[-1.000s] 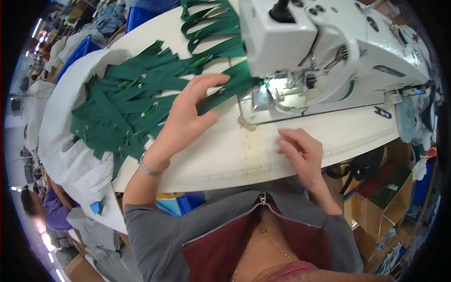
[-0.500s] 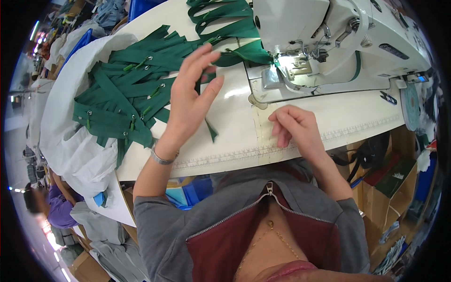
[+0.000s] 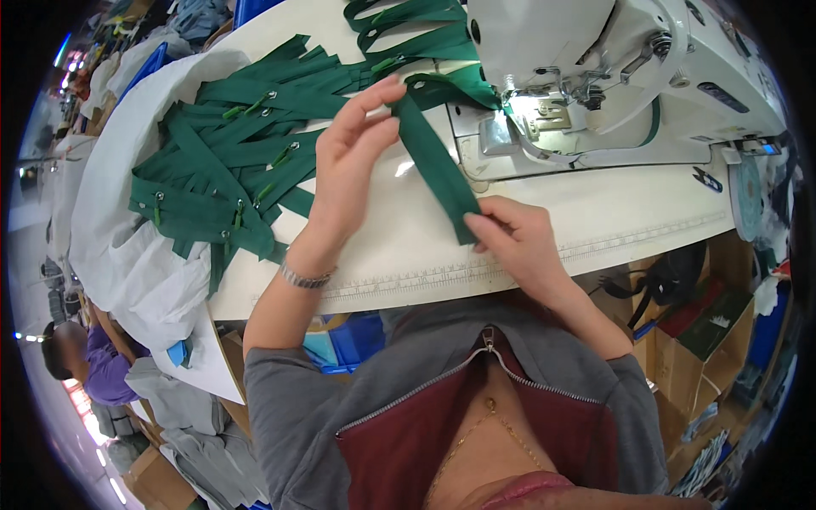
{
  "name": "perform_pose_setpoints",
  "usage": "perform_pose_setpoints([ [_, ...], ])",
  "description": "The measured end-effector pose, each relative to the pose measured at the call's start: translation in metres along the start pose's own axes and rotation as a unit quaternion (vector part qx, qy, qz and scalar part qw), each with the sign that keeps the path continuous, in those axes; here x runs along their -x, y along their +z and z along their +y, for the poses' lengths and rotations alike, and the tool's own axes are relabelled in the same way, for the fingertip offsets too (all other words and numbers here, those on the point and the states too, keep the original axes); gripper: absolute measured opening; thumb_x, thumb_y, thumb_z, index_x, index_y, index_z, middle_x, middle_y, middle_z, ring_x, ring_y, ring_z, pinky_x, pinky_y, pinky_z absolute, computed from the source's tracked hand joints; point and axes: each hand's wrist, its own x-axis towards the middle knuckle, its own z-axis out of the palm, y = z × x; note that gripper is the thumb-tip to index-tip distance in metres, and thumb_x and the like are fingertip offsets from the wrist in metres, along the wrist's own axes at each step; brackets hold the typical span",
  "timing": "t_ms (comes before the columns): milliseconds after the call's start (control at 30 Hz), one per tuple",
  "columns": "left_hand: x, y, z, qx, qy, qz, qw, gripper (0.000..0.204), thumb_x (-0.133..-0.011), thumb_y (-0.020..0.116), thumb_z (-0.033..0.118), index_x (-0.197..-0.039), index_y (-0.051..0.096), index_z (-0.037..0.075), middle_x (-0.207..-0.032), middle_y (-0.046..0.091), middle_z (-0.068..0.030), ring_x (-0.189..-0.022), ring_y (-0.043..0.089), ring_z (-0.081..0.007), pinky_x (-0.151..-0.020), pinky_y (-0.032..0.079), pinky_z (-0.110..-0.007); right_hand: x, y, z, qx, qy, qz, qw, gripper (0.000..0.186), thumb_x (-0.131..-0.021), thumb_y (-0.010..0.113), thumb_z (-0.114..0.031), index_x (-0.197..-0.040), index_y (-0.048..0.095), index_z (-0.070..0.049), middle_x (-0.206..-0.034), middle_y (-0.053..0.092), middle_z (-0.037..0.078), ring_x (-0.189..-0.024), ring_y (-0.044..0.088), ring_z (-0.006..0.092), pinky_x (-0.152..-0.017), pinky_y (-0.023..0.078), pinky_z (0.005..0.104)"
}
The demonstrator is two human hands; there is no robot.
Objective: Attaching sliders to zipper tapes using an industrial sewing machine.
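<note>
A green zipper runs left from under the presser foot of the white sewing machine, bends at my left hand, then slants down toward me. My left hand has its fingertips at that bend, closed on the tape's edge; the exact grip is partly hidden. My right hand pinches the zipper's lower end between thumb and fingers, above the table. Left of my left hand lies a pile of green zippers with silver sliders and green pulls.
More green zipper tape lies in loops behind the machine's left side. White cloth lies under the pile at the table's left edge. Small thread snips rest right of the machine. A printed ruler scale follows the front edge. Another person sits far left.
My right hand has taken the zipper's hanging end and drawn it to the right, so the tape now slants between both hands. My left fingers have closed in at the bend.
</note>
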Motion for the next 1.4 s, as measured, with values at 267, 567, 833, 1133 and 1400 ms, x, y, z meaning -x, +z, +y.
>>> perform_pose_setpoints([
  [267, 0.008, 0.024, -0.009, -0.561, 0.404, -0.26, 0.674, 0.041, -0.066, 0.069, 0.01, -0.105, 0.057, 0.005, -0.115, 0.058, -0.0144, -0.096, 0.058, -0.0284, -0.086, 0.044, -0.037, -0.015, -0.033, 0.003, -0.164, 0.04, -0.011, 0.986, 0.025, -0.084, 0.058, -0.004, -0.109, 0.054, -0.002, -0.071, 0.058, 0.0, -0.063, 0.05, 0.0026, -0.054, 0.039, 0.0177],
  [567, -0.036, 0.023, -0.032, -0.527, 0.456, -0.223, 0.682, 0.029, -0.065, 0.061, 0.004, -0.094, 0.064, 0.006, -0.102, 0.064, -0.0042, -0.058, 0.055, -0.0126, -0.049, 0.045, -0.023, 0.01, -0.064, 0.006, -0.05, 0.08, 0.099, 0.991, 0.019, -0.084, 0.057, -0.005, -0.103, 0.057, 0.0, -0.075, 0.061, 0.003, -0.063, 0.053, 0.005, -0.056, 0.044, 0.0187],
  [833, -0.045, 0.036, -0.031, -0.568, 0.386, -0.235, 0.688, 0.025, -0.066, 0.064, 0.006, -0.09, 0.066, 0.01, -0.098, 0.065, 0.0007, -0.059, 0.057, -0.0142, -0.05, 0.046, -0.026, 0.034, -0.077, 0.021, 0.016, 0.019, 0.133, 0.991, 0.013, -0.083, 0.057, -0.001, -0.095, 0.062, 0.002, -0.073, 0.06, 0.005, -0.062, 0.055, 0.008, -0.056, 0.044, 0.0195],
  [1133, -0.052, 0.034, -0.027, -0.534, 0.354, -0.251, 0.726, 0.015, -0.072, 0.06, 0.009, -0.087, 0.065, 0.008, -0.096, 0.064, -0.0014, -0.073, 0.063, -0.0178, -0.058, 0.05, -0.028, 0.034, -0.075, 0.022, 0.031, 0.033, 0.133, 0.99, 0.014, -0.082, 0.057, 0.0, -0.095, 0.062, 0.002, -0.073, 0.06, 0.006, -0.061, 0.055, 0.0087, -0.056, 0.044, 0.02],
  [1400, -0.053, 0.035, -0.031, -0.554, 0.354, -0.236, 0.716, 0.017, -0.073, 0.06, 0.011, -0.089, 0.064, 0.008, -0.096, 0.064, -0.0024, -0.078, 0.063, -0.0182, -0.062, 0.051, -0.028, 0.032, -0.073, 0.023, 0.03, 0.017, 0.135, 0.99, 0.014, -0.082, 0.057, 0.0, -0.095, 0.062, 0.002, -0.073, 0.06, 0.006, -0.061, 0.056, 0.0087, -0.056, 0.044, 0.0198],
])
